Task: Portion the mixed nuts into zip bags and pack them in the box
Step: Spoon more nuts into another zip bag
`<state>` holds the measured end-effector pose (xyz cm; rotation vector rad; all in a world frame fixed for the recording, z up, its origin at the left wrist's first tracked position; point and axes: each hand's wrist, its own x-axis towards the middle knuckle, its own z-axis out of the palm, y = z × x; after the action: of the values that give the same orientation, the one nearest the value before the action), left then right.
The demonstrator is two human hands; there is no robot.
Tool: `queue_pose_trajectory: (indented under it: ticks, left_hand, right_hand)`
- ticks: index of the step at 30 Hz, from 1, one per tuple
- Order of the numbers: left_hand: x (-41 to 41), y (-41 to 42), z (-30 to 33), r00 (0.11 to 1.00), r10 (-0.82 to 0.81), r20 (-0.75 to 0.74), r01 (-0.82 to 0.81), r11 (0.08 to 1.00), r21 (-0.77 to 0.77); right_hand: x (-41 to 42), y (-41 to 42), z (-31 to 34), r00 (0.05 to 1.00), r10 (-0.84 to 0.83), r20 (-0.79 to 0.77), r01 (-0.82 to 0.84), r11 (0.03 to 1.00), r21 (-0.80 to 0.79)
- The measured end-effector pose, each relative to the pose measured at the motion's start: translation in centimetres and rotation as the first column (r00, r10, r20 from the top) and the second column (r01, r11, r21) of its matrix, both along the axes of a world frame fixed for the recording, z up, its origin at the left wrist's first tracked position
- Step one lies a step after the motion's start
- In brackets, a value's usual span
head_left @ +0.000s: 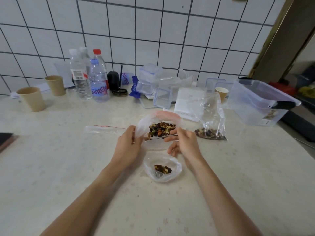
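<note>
A clear zip bag with a red strip [160, 116] is held up over the counter, and mixed nuts [161, 130] show through its mouth. My left hand [128, 143] pinches the bag's left edge. My right hand [182, 142] grips its right edge. Below them a small plastic bag [162, 169] lies open on the counter with a few nuts inside. A filled zip bag [211, 120] stands to the right, nuts at its bottom. An empty flat zip bag [104, 129] lies to the left. The clear plastic box [260, 103] sits at the right.
Two paper cups [32, 99] stand at the left, water bottles [88, 77] behind them. Clear lidded containers [153, 82] and a white booklet [187, 103] are at the back. Another paper cup [221, 92] stands near the box. A dark object [6, 138] lies at the left edge.
</note>
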<state>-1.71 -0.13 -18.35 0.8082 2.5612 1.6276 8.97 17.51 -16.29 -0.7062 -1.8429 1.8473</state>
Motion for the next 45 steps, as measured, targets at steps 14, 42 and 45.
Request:
queue_pose_trajectory:
  ticks: [14,42,45]
  left_hand:
    - [1.2,0.1,1.4,0.967,-0.068,0.247,-0.002,0.962,0.275]
    - [1.0,-2.4,2.4,0.971,0.14,-0.192,-0.093,0.967,0.236]
    - [1.4,-2.9,2.4,0.976,0.008,-0.216,0.026,0.988,0.153]
  right_hand:
    - [-0.9,-0.4,-0.6,0.998,-0.04,-0.042,0.025,0.953,-0.303]
    - [3.4,0.3,3.2,0.985,-0.067,-0.157,0.042,0.986,-0.161]
    - [5.5,-0.1,4.1,0.98,-0.054,-0.19,0.02,0.984,-0.175]
